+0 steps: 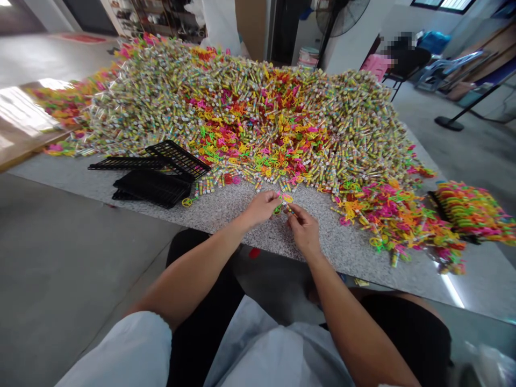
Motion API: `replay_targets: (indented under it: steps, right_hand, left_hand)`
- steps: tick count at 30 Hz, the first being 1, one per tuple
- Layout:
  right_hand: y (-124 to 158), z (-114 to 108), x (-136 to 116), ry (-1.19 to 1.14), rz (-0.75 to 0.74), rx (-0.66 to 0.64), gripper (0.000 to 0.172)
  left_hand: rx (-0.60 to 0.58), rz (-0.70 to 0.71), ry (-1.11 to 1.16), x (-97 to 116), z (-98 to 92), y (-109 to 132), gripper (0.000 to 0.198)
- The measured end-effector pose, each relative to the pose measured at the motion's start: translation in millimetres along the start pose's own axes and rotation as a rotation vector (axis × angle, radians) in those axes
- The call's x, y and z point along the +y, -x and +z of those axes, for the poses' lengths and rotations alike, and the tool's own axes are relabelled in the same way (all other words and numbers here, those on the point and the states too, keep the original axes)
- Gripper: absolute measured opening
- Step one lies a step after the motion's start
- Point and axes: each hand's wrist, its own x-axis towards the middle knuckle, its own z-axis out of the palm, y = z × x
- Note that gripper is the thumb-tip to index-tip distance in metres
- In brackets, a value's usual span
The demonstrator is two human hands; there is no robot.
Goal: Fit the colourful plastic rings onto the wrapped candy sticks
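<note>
Close to the table's front edge, my left hand [264, 207] pinches small coloured plastic pieces [287, 198], pink, yellow and green, at its fingertips. My right hand [303, 228] is closed on a small tube with a printed label [285, 206], which meets those pieces between the two hands. Their exact shape is too small to make out. Just beyond my hands spreads a large heap of similar labelled tubes [355, 123], mixed with bright plastic pieces [226, 134] in pink, yellow, orange and green.
Black slatted trays [153, 185] lie stacked at the left on the speckled grey tabletop [226, 207]. On the right are more coloured pieces [403, 215] and a filled black rack [470, 209]. A standing fan [338, 16] and a pink stool [377, 64] are behind the table.
</note>
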Motion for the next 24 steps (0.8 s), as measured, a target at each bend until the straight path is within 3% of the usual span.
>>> replay_targets:
  steps: [8,14,19,24]
  right_hand:
    - [-4,-10,-6,-0.029,0.040,-0.091,0.040]
    - [0,-14,-11,0.147,-0.124,-0.098,0.037]
    - [1,-19,-14,0.092,-0.049,0.012,0.037]
    - [0,-27,-15,0.099,0.008,0.105,0.039]
  left_hand:
    - [0.050,-0.065,0.090,12,12.8,8,0.011]
    - [0.052,-0.078,0.202,11,20.0,12,0.013]
    - [-0.032,-0.106,0.331,13,27.5,12,0.021]
    - [-0.226,-0.254,0.350,9,31.5,15,0.041]
